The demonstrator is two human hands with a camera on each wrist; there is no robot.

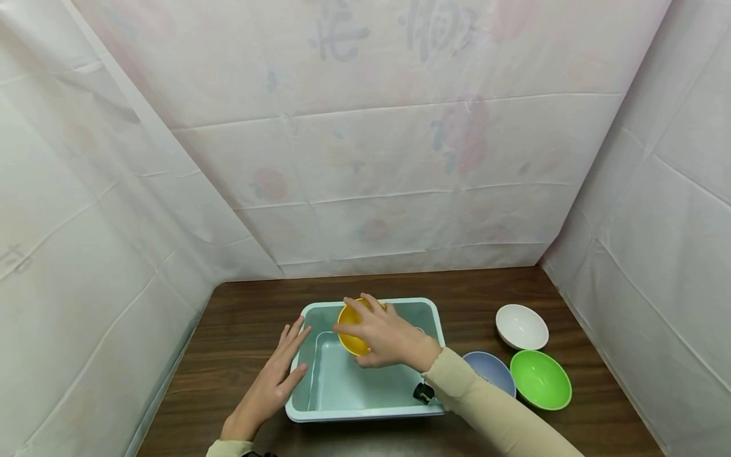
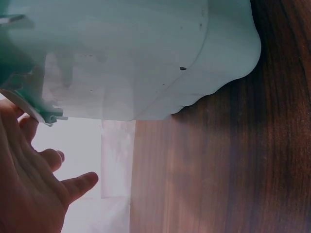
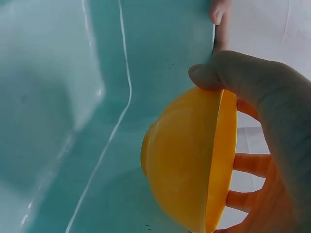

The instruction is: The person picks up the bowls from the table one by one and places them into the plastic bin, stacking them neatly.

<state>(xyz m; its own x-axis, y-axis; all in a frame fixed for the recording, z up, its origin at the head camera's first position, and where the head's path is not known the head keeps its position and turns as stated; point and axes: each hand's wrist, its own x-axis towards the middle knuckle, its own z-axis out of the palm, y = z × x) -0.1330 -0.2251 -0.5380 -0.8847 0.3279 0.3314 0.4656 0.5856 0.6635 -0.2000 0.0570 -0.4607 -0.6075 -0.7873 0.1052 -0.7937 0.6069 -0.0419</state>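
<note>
My right hand [image 1: 389, 337] holds a yellow bowl [image 1: 349, 344] over the far part of a pale green plastic basin [image 1: 365, 415]. In the right wrist view the yellow bowl [image 3: 182, 158] is tipped on its side, its foot toward the basin's inside. The thumb lies on the bowl's outer side near the rim, with the other fingers across its mouth. At the basin's left side, my left hand [image 1: 270, 388] has its fingers spread and extended. The left wrist view has this hand [image 2: 36, 182] with its fingertips at the rim of the basin [image 2: 121, 63].
To the right of the basin are a white bowl [image 1: 522, 327], a blue bowl [image 1: 490, 370] partly behind the right sleeve, and a green bowl [image 1: 540, 379]. All rest on a dark wooden table [image 1: 228, 336]. White sheeting [image 1: 377, 184] closes in the back and both sides.
</note>
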